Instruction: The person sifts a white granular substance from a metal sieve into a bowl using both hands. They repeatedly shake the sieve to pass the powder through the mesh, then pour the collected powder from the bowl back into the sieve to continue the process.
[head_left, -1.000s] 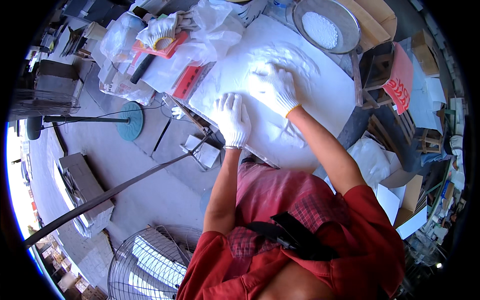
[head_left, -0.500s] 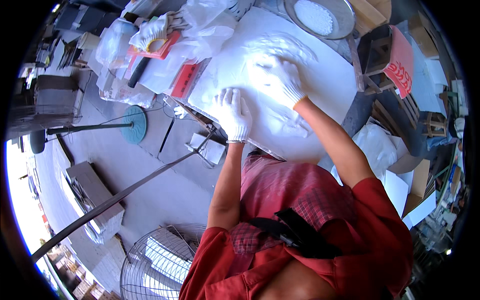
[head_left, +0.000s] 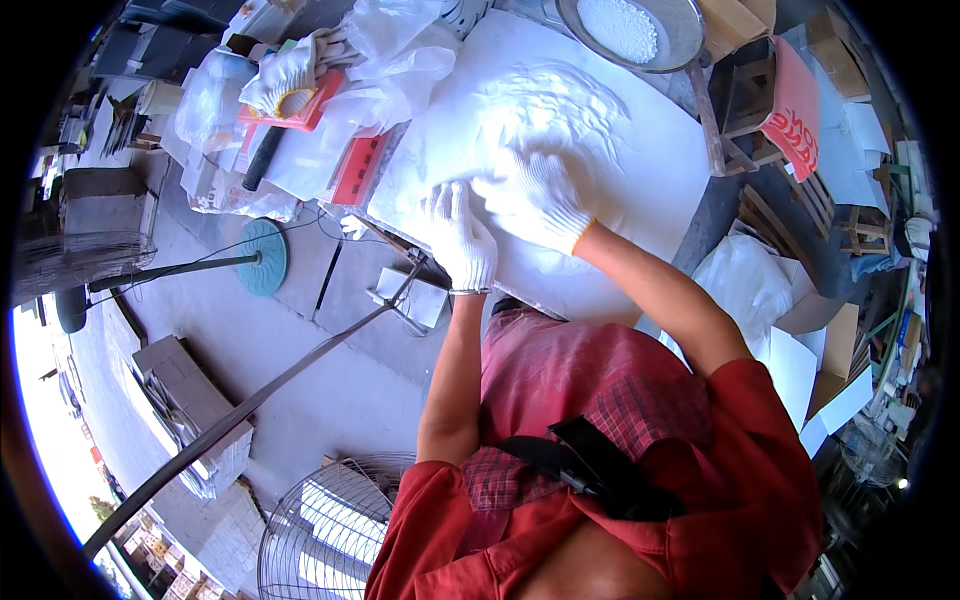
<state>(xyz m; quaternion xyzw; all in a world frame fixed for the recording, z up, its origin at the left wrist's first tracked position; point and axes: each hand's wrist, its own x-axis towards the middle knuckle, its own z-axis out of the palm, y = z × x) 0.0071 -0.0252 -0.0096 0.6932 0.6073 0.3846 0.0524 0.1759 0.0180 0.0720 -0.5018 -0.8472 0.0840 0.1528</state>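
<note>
Both hands in white knit gloves, at the near part of a white tabletop. Left hand: palm down by the tabletop's near-left edge, fingers extended and lying side by side; grip relaxed, closed on nothing. Right hand: palm down, to the right of the left hand and slightly farther out, fingertips pointing left toward it and just beside it. Its fingers blend into the glare and white, so I cannot tell whether that grip is apart or together.

White powder: spread on the tabletop, ridged heap directly beyond the right hand, thinner smears around the same hand.

Surroundings: shallow round metal bowl at the far right, holding white granules. Far left, crumpled clear plastic bag; next to it, spare knit glove lying on a flat red object. Red sheet draped over a wooden frame, right of the tabletop. Teal round base on the floor, left.
</note>
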